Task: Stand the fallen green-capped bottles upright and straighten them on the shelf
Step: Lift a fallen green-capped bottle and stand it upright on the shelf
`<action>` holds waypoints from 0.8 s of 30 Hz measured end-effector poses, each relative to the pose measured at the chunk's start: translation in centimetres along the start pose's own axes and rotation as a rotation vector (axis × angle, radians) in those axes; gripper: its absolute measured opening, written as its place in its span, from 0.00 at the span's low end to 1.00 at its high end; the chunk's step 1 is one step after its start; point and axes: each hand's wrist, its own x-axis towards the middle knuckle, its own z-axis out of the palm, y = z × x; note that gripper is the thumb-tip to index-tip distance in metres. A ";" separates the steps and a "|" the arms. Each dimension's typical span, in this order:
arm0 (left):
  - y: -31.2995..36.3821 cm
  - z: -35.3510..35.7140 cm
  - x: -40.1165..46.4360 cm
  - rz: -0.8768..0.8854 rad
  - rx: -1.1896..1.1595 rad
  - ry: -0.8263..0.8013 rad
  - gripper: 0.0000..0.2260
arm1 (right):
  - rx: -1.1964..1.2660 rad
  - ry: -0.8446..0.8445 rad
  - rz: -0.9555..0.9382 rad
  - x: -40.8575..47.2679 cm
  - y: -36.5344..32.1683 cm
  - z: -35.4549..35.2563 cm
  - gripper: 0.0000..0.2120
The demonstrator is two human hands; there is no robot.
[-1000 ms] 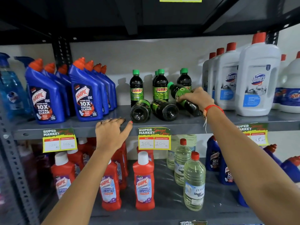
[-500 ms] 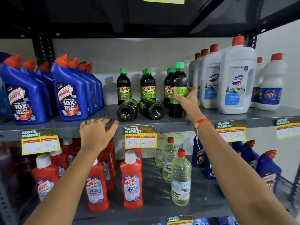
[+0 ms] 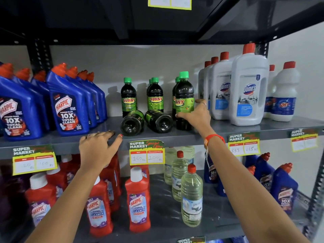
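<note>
Near the centre of the frame, a dark green-capped bottle (image 3: 184,100) stands upright on the grey shelf (image 3: 273,128). It is held around its green label by the right hand (image 3: 193,114), fingers curled behind and thumb in front, apparently so that it can be steadied and squared with the row. Its label is turned partly aside, only "NNY" being readable, so straightening seems not yet finished.

Just left of it, two fallen bottles (image 3: 132,122) and (image 3: 158,121) lie on their sides, touching each other, their round bases pointed toward the viewer and their caps hidden behind. They probably lie this way because they tipped backward; both remain to be stood up.

Behind them, more upright bottles (image 3: 155,95) of the same kind are lined against the back wall.

At the lower left of centre, the left hand (image 3: 99,148) is laid flat and open on the front lip of the shelf, holding nothing, most likely as a brace while the other arm reaches.

Blue cleaner bottles (image 3: 67,109) fill the left of the shelf, and white jugs (image 3: 249,88) the right, close beside the held bottle. A yellow price tag (image 3: 147,152) hangs below the fallen pair.
</note>
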 end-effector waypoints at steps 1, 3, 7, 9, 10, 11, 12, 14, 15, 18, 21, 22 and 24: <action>0.0 0.0 0.0 -0.002 0.001 0.000 0.28 | 0.098 -0.070 0.053 0.3 0.1 -0.5 0.39; 0.0 0.0 0.1 -0.003 0.000 0.008 0.27 | 0.338 -0.238 0.157 0.7 0.3 -1.5 0.32; 0.0 0.0 0.0 0.004 -0.005 0.018 0.27 | 0.512 -0.359 0.227 1.7 1.0 -2.2 0.31; 0.0 0.1 0.1 -0.006 -0.006 0.015 0.28 | 0.422 -0.344 0.164 1.5 0.9 -1.8 0.28; 0.0 0.2 0.1 -0.010 -0.006 0.015 0.28 | 0.306 -0.300 0.107 1.5 0.9 -1.5 0.28; 0.0 0.2 0.1 -0.012 -0.007 0.016 0.28 | 0.151 -0.242 0.036 1.4 0.9 -1.2 0.33; 0.0 0.2 0.1 -0.014 -0.008 0.018 0.28 | -0.002 -0.180 -0.034 1.2 1.0 -0.8 0.39; 0.0 0.3 0.1 -0.016 -0.009 0.020 0.28 | -0.138 -0.098 -0.118 1.0 1.1 -0.5 0.46; 0.0 0.3 0.1 -0.017 -0.007 0.020 0.28 | -0.141 -0.086 -0.131 1.1 1.3 -0.5 0.46; 0.0 0.4 0.1 -0.017 -0.001 0.014 0.28 | -0.099 -0.086 -0.099 1.5 1.3 -0.8 0.43; 0.0 0.4 0.1 -0.017 -0.004 0.016 0.28 | 0.012 -0.130 -0.035 1.9 1.4 -1.0 0.41; 0.0 0.4 0.1 -0.018 -0.004 0.015 0.28 | 0.047 -0.150 -0.023 1.9 1.5 -1.0 0.40; 0.0 0.4 0.1 -0.018 -0.003 0.014 0.28 | 0.071 -0.165 -0.028 1.7 1.5 -1.1 0.39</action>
